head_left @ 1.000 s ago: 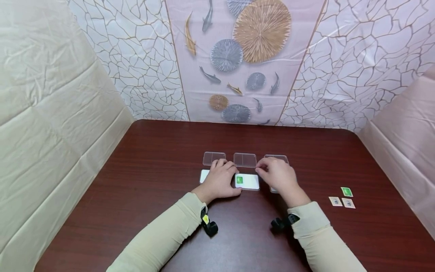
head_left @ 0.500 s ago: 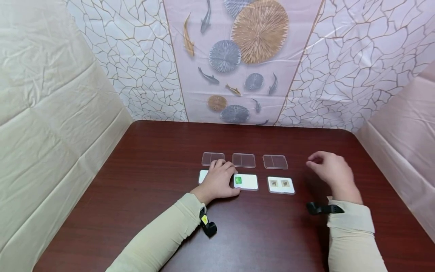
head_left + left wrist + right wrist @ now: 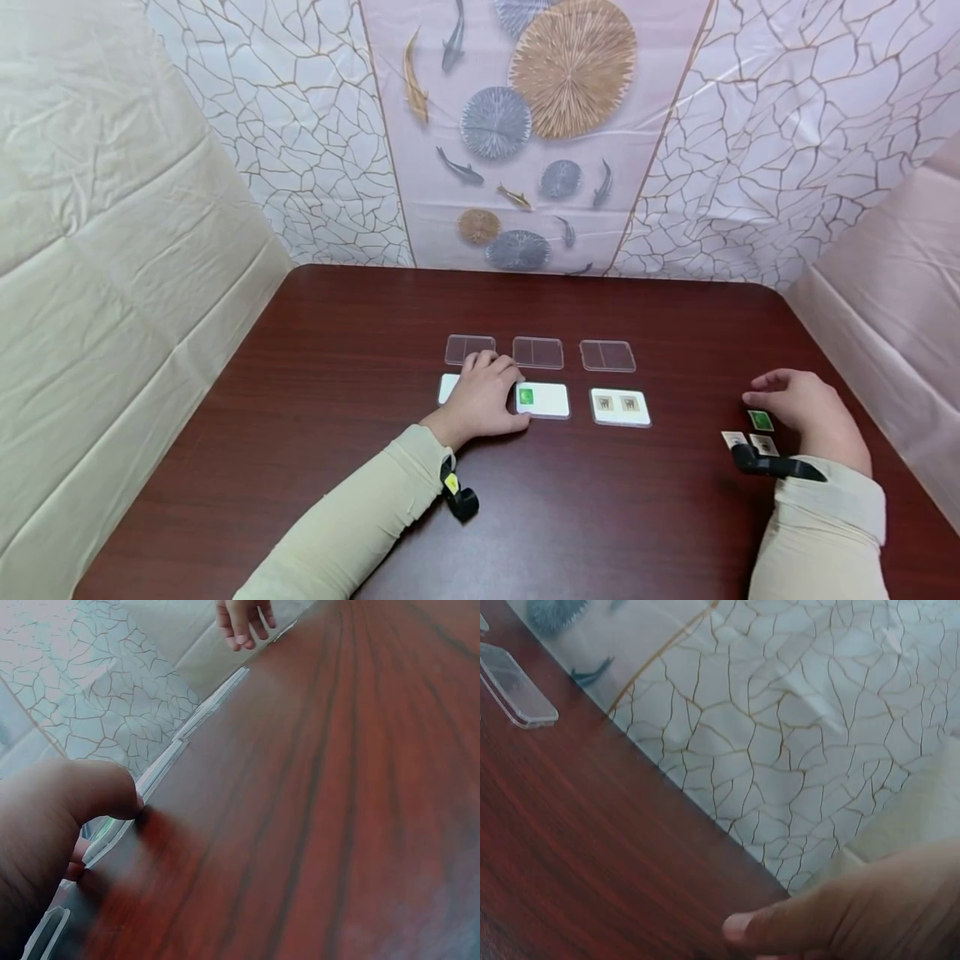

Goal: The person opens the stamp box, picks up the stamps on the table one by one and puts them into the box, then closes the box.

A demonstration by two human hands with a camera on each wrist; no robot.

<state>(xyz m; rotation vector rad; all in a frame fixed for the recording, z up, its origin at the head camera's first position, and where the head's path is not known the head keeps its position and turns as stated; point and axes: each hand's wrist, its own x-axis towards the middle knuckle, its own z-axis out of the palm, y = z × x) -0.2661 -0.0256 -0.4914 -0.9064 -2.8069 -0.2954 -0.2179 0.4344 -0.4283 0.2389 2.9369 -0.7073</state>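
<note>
My left hand [image 3: 486,396] grips the left end of the middle white-backed clear case [image 3: 551,402], thumb at its near edge and fingers at its far edge. A green stamp-like square [image 3: 527,397] lies in that case's left half. The left case [image 3: 447,387] is mostly hidden under this hand. To the right, another case [image 3: 617,417] bears two beige printed squares. My right hand [image 3: 813,412] hovers by a loose green square [image 3: 762,420], fingers loosely bent and seemingly holding nothing. Two pale squares [image 3: 733,438] lie just nearer, partly covered by the wrist camera.
Behind the cases lie three clear lids [image 3: 537,353] in a row on the dark wooden table [image 3: 360,375]. Patterned cloth [image 3: 300,167] hangs along the table's back edge, with pale cloth at both sides.
My right hand has left the right-hand case and moved right to the loose squares, uncovering the case and the lid behind it. The left hand has stayed on the middle case.
</note>
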